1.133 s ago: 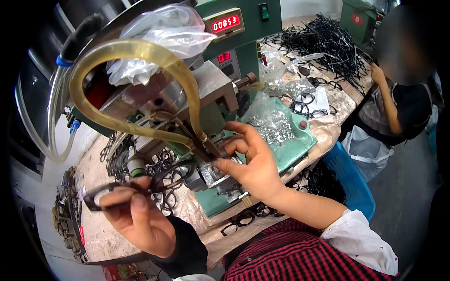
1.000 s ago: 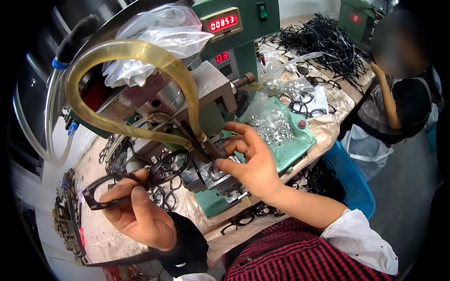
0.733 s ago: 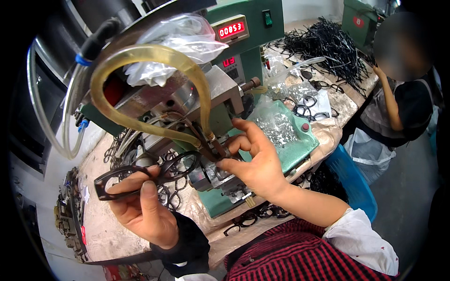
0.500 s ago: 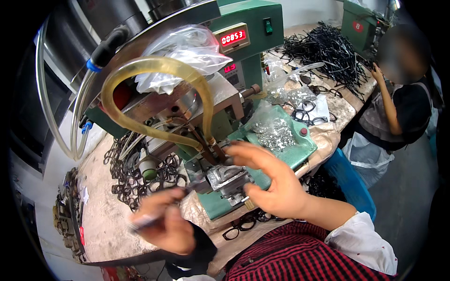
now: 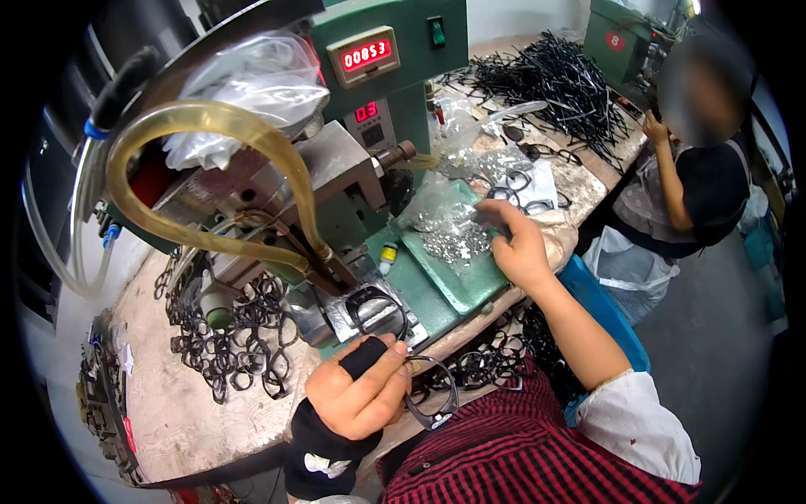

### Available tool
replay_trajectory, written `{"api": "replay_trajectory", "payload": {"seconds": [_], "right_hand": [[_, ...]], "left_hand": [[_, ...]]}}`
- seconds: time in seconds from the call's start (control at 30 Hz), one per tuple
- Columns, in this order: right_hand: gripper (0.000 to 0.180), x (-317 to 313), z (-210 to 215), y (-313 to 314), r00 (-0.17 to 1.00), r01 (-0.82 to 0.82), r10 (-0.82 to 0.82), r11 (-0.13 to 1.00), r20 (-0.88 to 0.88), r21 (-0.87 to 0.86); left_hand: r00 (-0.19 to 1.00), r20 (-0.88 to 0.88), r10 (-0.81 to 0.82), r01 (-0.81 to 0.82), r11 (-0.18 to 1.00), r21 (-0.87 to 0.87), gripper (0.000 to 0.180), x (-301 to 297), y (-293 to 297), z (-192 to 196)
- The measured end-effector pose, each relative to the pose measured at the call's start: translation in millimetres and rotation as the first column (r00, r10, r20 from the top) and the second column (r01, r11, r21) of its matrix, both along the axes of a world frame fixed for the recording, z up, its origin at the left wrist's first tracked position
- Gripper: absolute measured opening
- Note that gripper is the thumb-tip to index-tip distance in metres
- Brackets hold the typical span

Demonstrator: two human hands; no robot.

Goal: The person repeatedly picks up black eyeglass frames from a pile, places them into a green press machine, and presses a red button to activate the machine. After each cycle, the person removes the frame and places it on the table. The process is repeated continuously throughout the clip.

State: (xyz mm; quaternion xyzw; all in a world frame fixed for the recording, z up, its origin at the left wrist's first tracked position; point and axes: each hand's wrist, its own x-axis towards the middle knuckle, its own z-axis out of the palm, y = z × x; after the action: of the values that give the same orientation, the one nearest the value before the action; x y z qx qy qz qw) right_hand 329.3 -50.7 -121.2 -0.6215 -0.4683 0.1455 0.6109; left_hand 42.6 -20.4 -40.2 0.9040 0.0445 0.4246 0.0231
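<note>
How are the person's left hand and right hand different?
The left hand grips a dark eyeglass frame; the right hand is open beside silvery bits.
The left hand has a black sleeve at its wrist; the right hand's forearm is bare up to a white sleeve.
Neither wears a full glove.

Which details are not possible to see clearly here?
All in the head view:
Eyeglass frame, its bridge: partly covered by the left hand.
Metal bits, their single shapes: too small.
Right hand, whether it holds a bit: blurred.
Green machine, its top: cut off by the upper edge.
</note>
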Motion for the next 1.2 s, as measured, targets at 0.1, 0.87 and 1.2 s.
{"api": "replay_trajectory", "payload": {"seconds": [0.1, 0.87, 1.2], "right_hand": [[0.034, -4.7, 9.5, -18.2, 0.966, -0.020, 0.083, 0.968, 0.246, -0.249], [0.014, -35.0, -5.9, 10.2, 0.795, 0.053, -0.051, 0.998, 0.605, 0.014], [0.010, -21.3, 1.5, -39.4, 0.932, 0.202, -0.133, 0.963, 0.336, -0.178]], "left_hand": [[1.000, -0.024, -0.008, 0.008, 1.000, -0.010, 0.029, 0.7, 3.2, 1.1], [0.483, -0.303, 0.822, -0.874, 0.472, -0.113, 0.024, -227.4, 62.8, -35.0], [0.411, -0.447, 0.794, -0.912, 0.354, -0.209, 0.016, -203.5, 119.9, -133.5]]}}
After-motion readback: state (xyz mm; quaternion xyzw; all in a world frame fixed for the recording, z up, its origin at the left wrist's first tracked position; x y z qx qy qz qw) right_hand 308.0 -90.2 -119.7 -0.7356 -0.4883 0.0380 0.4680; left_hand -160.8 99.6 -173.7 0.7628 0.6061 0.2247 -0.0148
